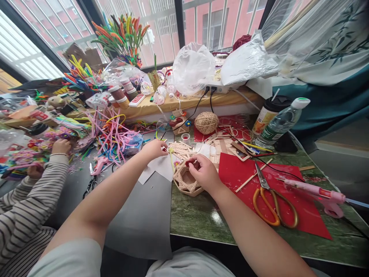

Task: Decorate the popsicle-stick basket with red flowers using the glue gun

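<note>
My right hand [204, 171] is pinched on a small red piece [188, 163], just over the near-right rim of a many-sided box of stacked craft sticks [184, 187]. My left hand [155, 150] hovers behind and left of the box, fingertips together. Dark red shows at those fingertips, too small to name. Close by the left fingers is a yellow pipe-cleaner flower [171, 150] on a thin stem. A pink flower [176, 164] sits at the box's far-left edge. Loose craft sticks [181, 149] lie in a heap behind it.
Orange-handled scissors [265, 188] and red sheets [230, 173] lie at the right, with a pink glue gun [315, 190] and its cord. A water bottle [284, 123] and a twine ball [206, 123] stand behind. Another person's striped sleeves [43, 192] reach in at the left beside pink pipe cleaners [111, 134].
</note>
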